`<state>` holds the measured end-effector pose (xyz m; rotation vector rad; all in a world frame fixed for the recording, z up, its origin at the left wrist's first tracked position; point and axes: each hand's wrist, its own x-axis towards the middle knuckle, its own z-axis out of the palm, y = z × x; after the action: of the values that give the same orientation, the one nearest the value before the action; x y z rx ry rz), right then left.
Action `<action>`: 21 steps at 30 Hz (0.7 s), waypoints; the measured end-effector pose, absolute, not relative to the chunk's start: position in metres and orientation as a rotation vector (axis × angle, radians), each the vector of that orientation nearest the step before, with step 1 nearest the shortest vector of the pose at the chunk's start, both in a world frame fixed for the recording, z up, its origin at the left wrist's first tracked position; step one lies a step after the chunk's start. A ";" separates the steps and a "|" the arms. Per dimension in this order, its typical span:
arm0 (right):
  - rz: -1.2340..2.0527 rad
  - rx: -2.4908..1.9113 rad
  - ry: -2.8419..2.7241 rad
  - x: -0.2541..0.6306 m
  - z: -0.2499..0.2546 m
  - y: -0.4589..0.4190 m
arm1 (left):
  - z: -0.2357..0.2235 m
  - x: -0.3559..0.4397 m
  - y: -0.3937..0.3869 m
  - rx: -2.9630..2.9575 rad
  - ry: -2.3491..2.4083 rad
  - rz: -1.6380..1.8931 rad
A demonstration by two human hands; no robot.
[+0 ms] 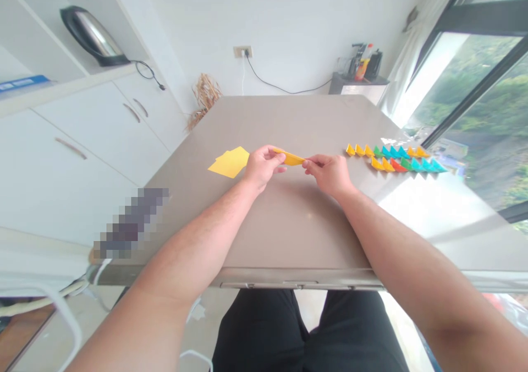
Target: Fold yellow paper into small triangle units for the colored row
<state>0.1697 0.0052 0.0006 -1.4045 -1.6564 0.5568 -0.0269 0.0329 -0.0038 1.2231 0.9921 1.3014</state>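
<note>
A folded piece of yellow paper (292, 158) is held above the table between my two hands. My left hand (264, 165) pinches its left end, thumb on the near side. At its right end, the fingertips of my right hand (329, 172) are closed on the tip. Just left of my left hand lie several flat yellow paper sheets (229, 163), overlapping one another. To the right of my right hand stand two rows of small folded paper boats, among them a yellow boat (377, 164), a red boat (398, 165) and a blue boat (416, 165).
The grey-brown table (284, 229) reaches from my lap toward the wall. A pixelated dark object (134, 223) lies at its left edge. A kettle (93, 33) stands on the left shelf, and a small cabinet (358, 85) is beyond the far right corner, by the window.
</note>
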 end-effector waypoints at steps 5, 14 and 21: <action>0.448 -1.377 -1.707 0.166 -0.004 0.006 | 0.000 -0.020 0.027 1.031 0.997 1.263; 0.569 -1.290 -1.844 0.160 0.003 -0.004 | 0.002 -0.015 0.023 1.092 0.970 1.279; 0.592 -1.301 -1.828 0.161 0.003 -0.002 | -0.003 -0.013 0.018 1.243 0.902 1.205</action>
<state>0.1605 -0.0016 0.0032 -1.3007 -1.8280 0.5916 -0.0132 0.0183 -0.0034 1.2428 0.9020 1.2049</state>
